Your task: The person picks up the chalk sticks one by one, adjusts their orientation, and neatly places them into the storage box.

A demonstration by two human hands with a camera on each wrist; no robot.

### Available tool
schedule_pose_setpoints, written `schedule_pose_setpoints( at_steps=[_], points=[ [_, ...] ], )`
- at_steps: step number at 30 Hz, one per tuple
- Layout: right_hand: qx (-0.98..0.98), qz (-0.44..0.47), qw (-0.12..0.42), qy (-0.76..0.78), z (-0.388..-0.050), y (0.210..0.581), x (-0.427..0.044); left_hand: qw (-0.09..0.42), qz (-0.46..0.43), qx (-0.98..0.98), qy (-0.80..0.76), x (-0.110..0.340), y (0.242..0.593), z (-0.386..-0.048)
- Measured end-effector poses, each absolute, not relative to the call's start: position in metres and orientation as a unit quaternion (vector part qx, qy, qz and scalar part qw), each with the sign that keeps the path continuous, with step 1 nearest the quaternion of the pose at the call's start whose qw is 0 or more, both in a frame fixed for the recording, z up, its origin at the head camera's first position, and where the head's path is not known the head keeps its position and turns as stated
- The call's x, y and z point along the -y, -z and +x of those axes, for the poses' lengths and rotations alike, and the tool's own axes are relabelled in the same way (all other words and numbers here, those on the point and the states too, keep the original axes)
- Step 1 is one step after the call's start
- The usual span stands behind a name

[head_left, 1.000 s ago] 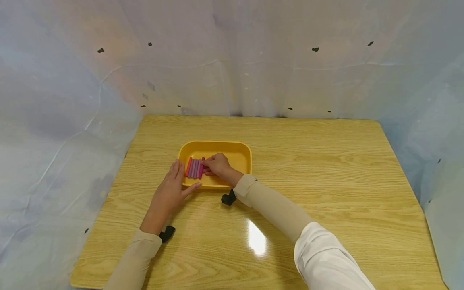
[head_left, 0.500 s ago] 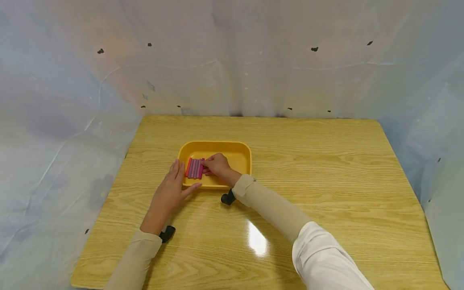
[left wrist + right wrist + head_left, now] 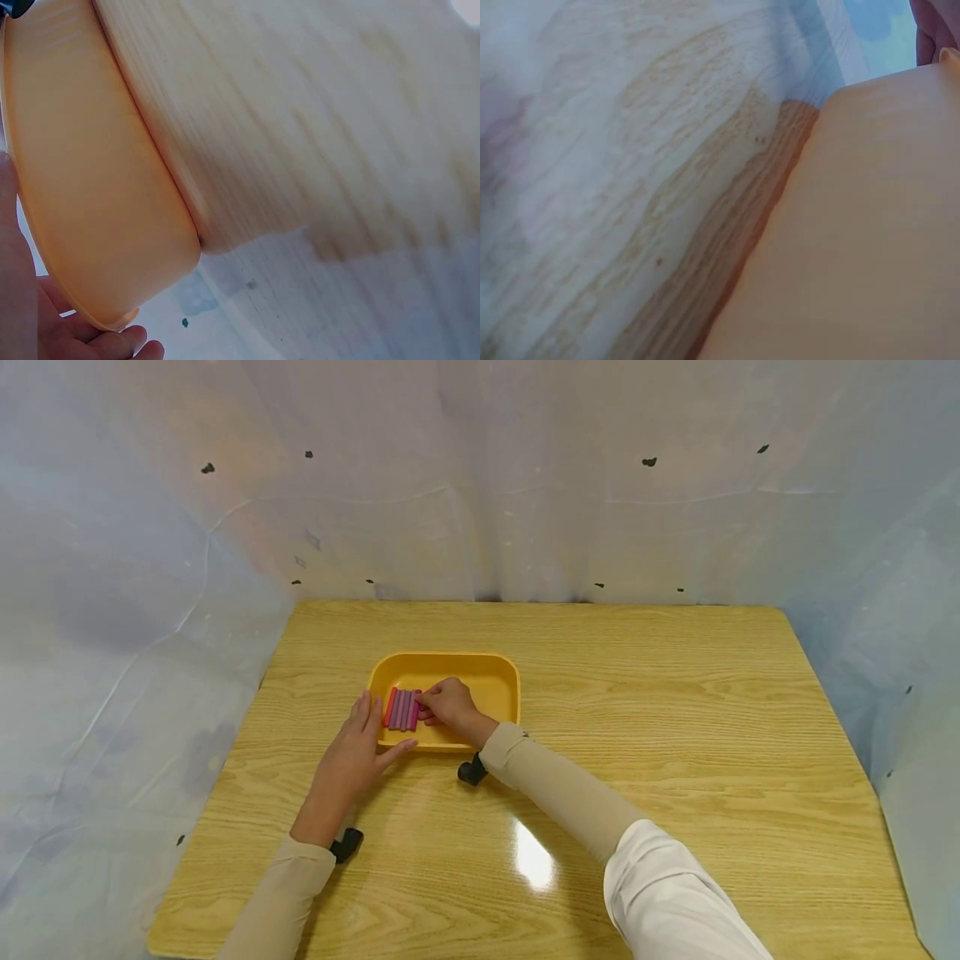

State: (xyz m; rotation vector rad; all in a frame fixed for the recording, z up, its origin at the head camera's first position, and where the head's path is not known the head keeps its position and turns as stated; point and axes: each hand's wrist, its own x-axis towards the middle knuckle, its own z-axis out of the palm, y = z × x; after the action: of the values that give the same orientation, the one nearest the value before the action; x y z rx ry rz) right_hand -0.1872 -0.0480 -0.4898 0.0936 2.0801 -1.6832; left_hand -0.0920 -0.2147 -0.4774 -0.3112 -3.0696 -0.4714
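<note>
In the head view, a row of short coloured sticks [image 3: 402, 710] lies side by side at the left in a shallow yellow tray [image 3: 495, 662]. A red-orange stick [image 3: 390, 707] is at the row's left end, with purple ones beside it. My right hand [image 3: 448, 702] pinches a magenta stick [image 3: 416, 717] at the row's right end, its fingertips hiding part of it. My left hand [image 3: 350, 758] rests on the tray's left rim, fingers extended and thumb along the near side. The left wrist view shows its fingertips [image 3: 112, 343] by the tray corner.
The tray stands on a wood-grain table [image 3: 637, 710]. Black wrist-camera mounts [image 3: 347, 845] sit at both wrists, the right one close to the tray's near wall. Pale sheeting [image 3: 480, 485] with dark marks hangs behind the table and along both sides.
The magenta stick's far end has shifted slightly left and toward me, so it lies closer along the row. Both hands are nearly still, and the tray stays in place.
</note>
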Motion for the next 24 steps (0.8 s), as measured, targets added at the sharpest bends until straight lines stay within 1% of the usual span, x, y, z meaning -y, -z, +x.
schedule_pose_setpoints(
  at_steps=[9,18,24],
  points=[
    [-0.752,0.032,0.229,0.617,-0.187,0.488,0.045,0.012,-0.105,0.983,0.152,0.215,0.477,-0.095],
    [-0.734,0.012,0.22,0.643,-0.189,0.482,0.036,0.027,-0.115,0.982,0.145,0.217,0.477,-0.096],
    [-0.713,0.007,0.232,0.662,-0.189,0.478,0.023,0.009,-0.106,0.985,0.133,0.219,0.476,-0.097]
  ],
)
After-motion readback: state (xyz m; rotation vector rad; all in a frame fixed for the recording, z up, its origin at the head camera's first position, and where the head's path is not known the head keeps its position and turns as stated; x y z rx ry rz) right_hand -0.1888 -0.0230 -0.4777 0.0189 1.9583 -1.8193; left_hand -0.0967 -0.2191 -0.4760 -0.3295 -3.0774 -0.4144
